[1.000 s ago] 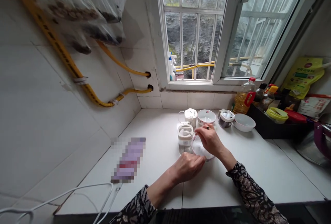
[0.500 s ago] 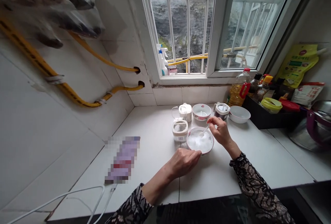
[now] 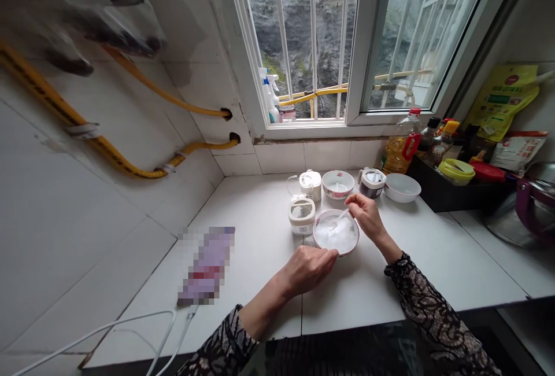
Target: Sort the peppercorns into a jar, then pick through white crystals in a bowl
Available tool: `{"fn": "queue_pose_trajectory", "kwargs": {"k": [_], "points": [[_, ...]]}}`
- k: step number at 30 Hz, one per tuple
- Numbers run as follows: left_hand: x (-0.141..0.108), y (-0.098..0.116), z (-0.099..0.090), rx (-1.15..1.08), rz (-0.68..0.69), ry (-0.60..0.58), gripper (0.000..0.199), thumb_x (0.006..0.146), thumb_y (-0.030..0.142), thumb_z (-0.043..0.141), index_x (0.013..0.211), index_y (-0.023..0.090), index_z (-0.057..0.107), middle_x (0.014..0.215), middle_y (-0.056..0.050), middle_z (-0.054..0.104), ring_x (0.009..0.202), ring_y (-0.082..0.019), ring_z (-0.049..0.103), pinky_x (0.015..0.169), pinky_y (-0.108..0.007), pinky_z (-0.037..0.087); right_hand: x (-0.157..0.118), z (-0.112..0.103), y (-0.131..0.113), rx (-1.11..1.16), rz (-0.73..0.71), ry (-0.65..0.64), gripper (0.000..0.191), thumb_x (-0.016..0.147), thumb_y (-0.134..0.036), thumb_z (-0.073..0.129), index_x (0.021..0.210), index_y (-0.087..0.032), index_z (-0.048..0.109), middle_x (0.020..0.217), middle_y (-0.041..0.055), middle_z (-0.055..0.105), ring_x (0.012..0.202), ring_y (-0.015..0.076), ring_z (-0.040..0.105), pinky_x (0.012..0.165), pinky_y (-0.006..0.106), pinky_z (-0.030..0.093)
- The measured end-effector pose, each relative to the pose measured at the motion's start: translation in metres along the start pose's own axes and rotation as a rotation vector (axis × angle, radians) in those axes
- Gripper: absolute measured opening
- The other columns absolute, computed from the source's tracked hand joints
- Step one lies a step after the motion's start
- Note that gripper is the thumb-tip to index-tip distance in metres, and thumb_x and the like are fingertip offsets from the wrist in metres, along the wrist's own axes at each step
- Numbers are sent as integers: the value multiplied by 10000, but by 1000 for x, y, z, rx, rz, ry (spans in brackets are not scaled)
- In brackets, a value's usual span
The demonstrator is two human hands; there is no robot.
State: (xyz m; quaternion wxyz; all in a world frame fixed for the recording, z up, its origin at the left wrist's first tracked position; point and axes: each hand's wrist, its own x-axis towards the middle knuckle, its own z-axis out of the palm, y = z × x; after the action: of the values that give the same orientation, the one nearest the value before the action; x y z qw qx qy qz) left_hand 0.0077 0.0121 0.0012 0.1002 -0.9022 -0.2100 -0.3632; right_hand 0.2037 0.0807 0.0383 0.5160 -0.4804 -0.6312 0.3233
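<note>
A bowl (image 3: 342,244) of white, powdery contents stands on the white tiled counter. My left hand (image 3: 311,267) is closed on its near rim. Between the fingers of my right hand (image 3: 365,214) is the handle of a white spoon (image 3: 341,216), whose tip rests in the white contents. Touching or nearly touching the bowl on the left is a lidded jar (image 3: 302,217). Behind stand another jar (image 3: 310,185), a flowered bowl (image 3: 338,184), a jar with dark contents (image 3: 372,183) and a plain white bowl (image 3: 402,188).
An oil bottle (image 3: 399,144) and a black box (image 3: 437,191) of condiments stand at the back right, beside a metal pot (image 3: 520,220). A blurred purple object (image 3: 208,266) with a white cable (image 3: 130,319) lies left. A black surface (image 3: 338,353) borders the counter's front.
The spoon's tip has shifted slightly left and up in the bowl, and my right hand has moved a little with it. My left hand keeps its place at the rim.
</note>
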Motion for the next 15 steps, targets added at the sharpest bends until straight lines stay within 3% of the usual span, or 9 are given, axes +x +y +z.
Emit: {"fn": "queue_pose_trajectory", "kwargs": {"k": [4, 10, 12, 15], "points": [[-1, 0, 0, 6, -9, -13, 215, 990, 113, 351, 900, 155, 542, 560, 44, 521, 437, -90, 450, 435, -246, 269, 2, -2, 2, 5, 17, 14, 126, 711, -283, 473, 715, -211, 576, 537, -41, 471, 473, 131, 401, 472, 259, 315], [-1, 0, 2, 0, -3, 4, 210, 982, 109, 360, 890, 155, 543, 550, 49, 514, 430, -95, 437, 430, -255, 255, -3, 2, -3, -267, -237, -40, 127, 734, -202, 491, 703, -221, 612, 613, -4, 617, 632, 171, 529, 656, 298, 421], [-1, 0, 2, 1, -7, 4, 208, 982, 107, 364, 891, 155, 545, 550, 50, 511, 432, -95, 434, 432, -252, 256, -4, 5, -2, -231, -214, -73, 135, 736, -208, 479, 702, -219, 609, 587, -11, 596, 601, 166, 524, 622, 291, 417], [-1, 0, 2, 0, -5, 5, 221, 986, 108, 355, 882, 158, 543, 548, 50, 507, 431, -95, 429, 434, -255, 261, -2, 5, 1, -58, -69, -55, 124, 707, -241, 471, 702, -213, 593, 535, -34, 533, 505, 145, 476, 517, 269, 374]]}}
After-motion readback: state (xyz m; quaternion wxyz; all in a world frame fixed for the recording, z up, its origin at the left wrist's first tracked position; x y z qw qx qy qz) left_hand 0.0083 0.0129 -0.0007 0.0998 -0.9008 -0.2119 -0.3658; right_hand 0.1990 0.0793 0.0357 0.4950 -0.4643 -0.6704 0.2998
